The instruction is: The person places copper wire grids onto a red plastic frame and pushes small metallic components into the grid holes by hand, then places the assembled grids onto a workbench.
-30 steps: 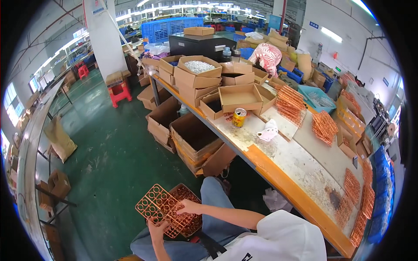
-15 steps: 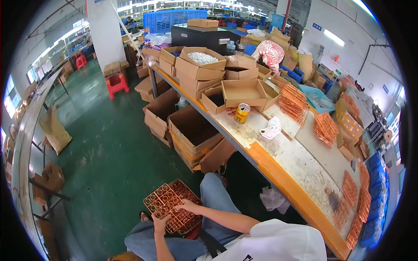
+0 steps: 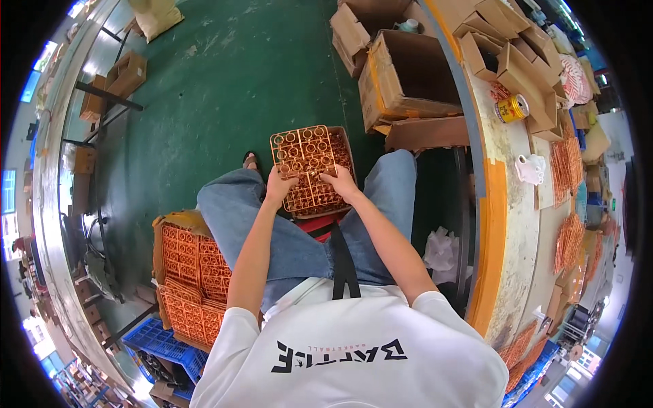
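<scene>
Green, scuffed floor (image 3: 238, 88) spreads beneath a seated person (image 3: 340, 333) whose bare forearms (image 3: 255, 251) reach forward and converge between denim-clad knees (image 3: 396, 173), with an orange-edged worktable (image 3: 494, 238) to the right and a cardboard carton (image 3: 187, 218) of stacked orange lattices (image 3: 181, 255) to the left. Between the knees sits a smaller open box (image 3: 349, 145) of coppery pieces (image 3: 343, 155), and partly over it a flat, rectangular copper-coloured frame (image 3: 302, 151) is clamped by the left hand (image 3: 278, 187) and right hand (image 3: 342, 183), set apart at opposite edges, thumbs pointing inward. Thin, straight bars form its grid, with small, smooth rings (image 3: 316, 162) inside the cells.
</scene>
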A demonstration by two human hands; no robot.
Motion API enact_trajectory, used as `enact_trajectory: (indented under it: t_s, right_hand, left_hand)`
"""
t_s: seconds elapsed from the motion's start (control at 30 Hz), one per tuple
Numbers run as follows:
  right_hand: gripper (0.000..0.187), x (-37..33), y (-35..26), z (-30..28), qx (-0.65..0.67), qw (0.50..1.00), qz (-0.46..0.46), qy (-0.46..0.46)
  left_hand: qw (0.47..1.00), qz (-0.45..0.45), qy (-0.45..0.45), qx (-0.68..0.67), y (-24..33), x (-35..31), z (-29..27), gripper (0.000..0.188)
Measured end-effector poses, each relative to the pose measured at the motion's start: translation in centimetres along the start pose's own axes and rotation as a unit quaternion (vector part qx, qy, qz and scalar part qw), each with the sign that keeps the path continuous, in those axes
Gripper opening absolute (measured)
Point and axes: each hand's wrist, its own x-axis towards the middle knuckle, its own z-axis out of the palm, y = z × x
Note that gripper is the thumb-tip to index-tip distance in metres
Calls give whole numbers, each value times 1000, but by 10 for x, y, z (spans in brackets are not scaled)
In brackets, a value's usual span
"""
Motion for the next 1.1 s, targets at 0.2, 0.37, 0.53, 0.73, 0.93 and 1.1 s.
enact_trajectory:
  t_s: [0.2,0.37,0.53,0.73,0.93,1.1]
  right_hand:
    - [19,-6,10,-20,-187,966,-127,122]
    - [52,-17,-18,-9,-101,995,-27,-2]
    - [53,-13,-21,-44,74,996,-34,-35]
    - [25,-17,-32,-41,191,972,24,-132]
    - [28,-28,-36,-7,-73,990,-54,105]
    - [60,-22,-24,-28,-100,990,34,96]
  left_hand:
    - [991,-10,-61,-120,22,-8,27,40]
    - [968,-80,-41,-234,-13,5,-14,25]
    - [934,-127,-128,-308,6,6,20,16]
    - [971,-127,-102,-177,10,-7,25,19]
    - [998,-56,22,10,-9,8,21,29]
    - [993,-107,-14,-41,38,-25,51,31]
